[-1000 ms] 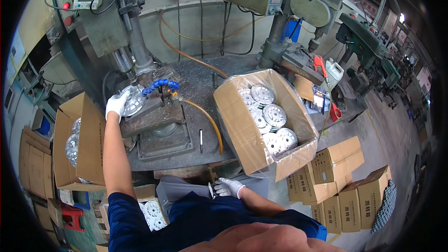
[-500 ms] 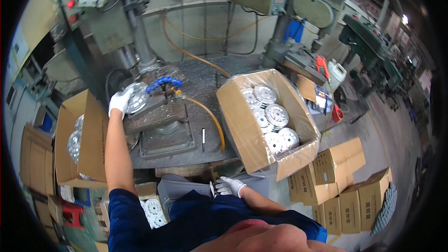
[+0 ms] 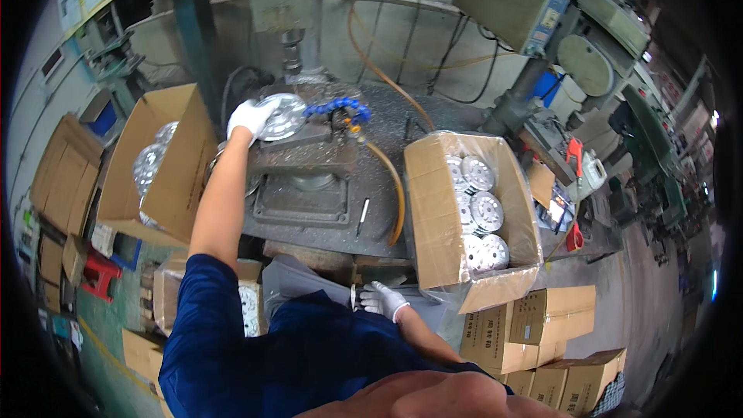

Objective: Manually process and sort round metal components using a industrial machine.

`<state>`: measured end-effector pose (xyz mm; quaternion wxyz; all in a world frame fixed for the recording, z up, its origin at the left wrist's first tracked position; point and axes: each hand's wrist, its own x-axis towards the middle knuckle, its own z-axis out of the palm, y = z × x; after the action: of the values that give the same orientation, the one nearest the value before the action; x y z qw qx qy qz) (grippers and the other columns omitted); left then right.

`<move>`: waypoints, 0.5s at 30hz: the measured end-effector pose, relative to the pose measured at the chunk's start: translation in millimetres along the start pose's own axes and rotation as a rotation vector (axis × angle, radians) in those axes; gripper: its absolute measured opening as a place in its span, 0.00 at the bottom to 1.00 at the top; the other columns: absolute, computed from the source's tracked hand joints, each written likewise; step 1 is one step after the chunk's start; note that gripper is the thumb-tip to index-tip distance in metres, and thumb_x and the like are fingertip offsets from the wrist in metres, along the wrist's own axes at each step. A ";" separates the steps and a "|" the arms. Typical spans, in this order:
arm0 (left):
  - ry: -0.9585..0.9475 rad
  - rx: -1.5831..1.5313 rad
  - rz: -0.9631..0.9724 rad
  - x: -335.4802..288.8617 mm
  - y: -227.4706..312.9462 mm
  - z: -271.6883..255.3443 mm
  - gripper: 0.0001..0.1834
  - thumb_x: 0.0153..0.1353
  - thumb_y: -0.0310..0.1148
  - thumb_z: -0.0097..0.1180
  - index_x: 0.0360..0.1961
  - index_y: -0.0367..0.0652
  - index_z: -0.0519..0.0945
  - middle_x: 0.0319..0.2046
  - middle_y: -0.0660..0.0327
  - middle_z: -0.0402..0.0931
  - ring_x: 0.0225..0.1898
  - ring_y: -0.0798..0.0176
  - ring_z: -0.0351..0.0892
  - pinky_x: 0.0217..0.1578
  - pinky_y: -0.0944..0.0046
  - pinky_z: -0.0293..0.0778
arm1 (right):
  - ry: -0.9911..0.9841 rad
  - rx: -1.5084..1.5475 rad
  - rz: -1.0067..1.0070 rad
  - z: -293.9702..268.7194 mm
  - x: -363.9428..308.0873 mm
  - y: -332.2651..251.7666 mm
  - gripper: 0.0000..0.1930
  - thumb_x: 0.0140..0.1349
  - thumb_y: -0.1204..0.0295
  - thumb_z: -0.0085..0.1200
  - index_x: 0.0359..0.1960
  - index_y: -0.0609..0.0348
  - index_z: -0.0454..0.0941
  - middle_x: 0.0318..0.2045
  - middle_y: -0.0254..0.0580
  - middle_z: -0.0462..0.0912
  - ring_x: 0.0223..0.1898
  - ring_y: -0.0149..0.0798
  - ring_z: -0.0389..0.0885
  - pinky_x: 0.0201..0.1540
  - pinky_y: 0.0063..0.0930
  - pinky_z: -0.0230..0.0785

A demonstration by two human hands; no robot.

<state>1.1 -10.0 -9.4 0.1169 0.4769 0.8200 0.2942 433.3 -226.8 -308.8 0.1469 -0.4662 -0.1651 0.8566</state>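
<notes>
My gloved left hand (image 3: 251,118) is closed on the near left rim of a shiny round metal disc (image 3: 283,118) with cut-outs. The disc lies on the raised fixture of a drill press (image 3: 302,156), below its spindle (image 3: 292,50). A blue segmented coolant hose (image 3: 338,108) points at the disc from the right. Low by my lap, my gloved right hand (image 3: 383,300) has its fingers stretched out and apart. Beside its fingertips stands a thin pale piece (image 3: 354,296), whose kind I cannot make out; no grip on it shows.
An open carton (image 3: 174,174) at left holds several shiny discs. On the right, a plastic-lined carton (image 3: 433,224) holds stacked discs. A marker (image 3: 362,215) lies on the bench between. Closed cartons (image 3: 553,317) stand on the floor at right, a red stool (image 3: 99,275) at lower left.
The view has swung, so the bench and cartons appear farther right. My left hand stays on the disc at the fixture. My right hand remains by the thin pale piece, fingers still extended.
</notes>
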 end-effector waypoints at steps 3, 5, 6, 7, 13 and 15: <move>0.126 -0.042 0.005 3.8 1.0 4.9 0.38 0.56 0.66 0.44 0.46 0.38 0.80 0.47 0.44 0.77 0.53 0.44 0.74 0.54 0.54 0.68 | -0.007 -0.014 -0.022 1.0 -4.6 -2.6 0.29 0.68 0.49 0.40 0.62 0.57 0.63 0.52 0.52 0.75 0.44 0.43 0.78 0.48 0.37 0.72; 0.140 -0.027 0.034 5.6 5.3 4.6 0.30 0.60 0.56 0.45 0.45 0.38 0.81 0.47 0.45 0.77 0.52 0.44 0.74 0.53 0.54 0.69 | 0.032 -0.015 -0.028 5.1 -10.2 -7.0 0.30 0.68 0.49 0.40 0.62 0.58 0.62 0.51 0.53 0.75 0.44 0.44 0.78 0.49 0.38 0.71; 0.166 -0.047 0.025 5.9 3.0 6.9 0.29 0.60 0.54 0.45 0.44 0.38 0.81 0.47 0.45 0.77 0.52 0.45 0.74 0.53 0.54 0.69 | 0.018 -0.007 -0.030 2.4 -10.2 -4.6 0.30 0.68 0.49 0.41 0.62 0.58 0.63 0.52 0.54 0.75 0.45 0.45 0.78 0.49 0.38 0.71; 0.192 -0.070 0.023 7.2 2.3 8.9 0.27 0.61 0.52 0.46 0.44 0.39 0.81 0.47 0.46 0.77 0.52 0.45 0.75 0.53 0.55 0.69 | 0.016 -0.016 -0.018 -2.1 -8.4 -2.4 0.30 0.68 0.49 0.41 0.62 0.58 0.63 0.52 0.54 0.75 0.45 0.45 0.78 0.49 0.38 0.71; 0.184 -0.079 -0.042 15.6 -14.7 17.1 0.24 0.61 0.48 0.45 0.45 0.39 0.81 0.48 0.46 0.77 0.53 0.45 0.74 0.53 0.55 0.69 | 0.008 0.036 -0.014 -11.8 0.6 0.2 0.30 0.68 0.49 0.41 0.63 0.57 0.62 0.54 0.53 0.74 0.47 0.46 0.77 0.48 0.39 0.71; 0.156 -0.089 -0.069 15.0 -22.2 13.1 0.24 0.61 0.47 0.45 0.44 0.38 0.81 0.48 0.46 0.76 0.53 0.45 0.73 0.53 0.55 0.68 | 0.002 0.021 -0.015 -9.4 1.1 -0.5 0.29 0.68 0.49 0.42 0.63 0.57 0.62 0.54 0.52 0.74 0.47 0.47 0.77 0.47 0.38 0.71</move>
<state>-16.4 -0.7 -31.7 0.0838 0.4184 0.8286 0.3625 440.8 -224.5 -314.2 0.1582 -0.4641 -0.1593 0.8569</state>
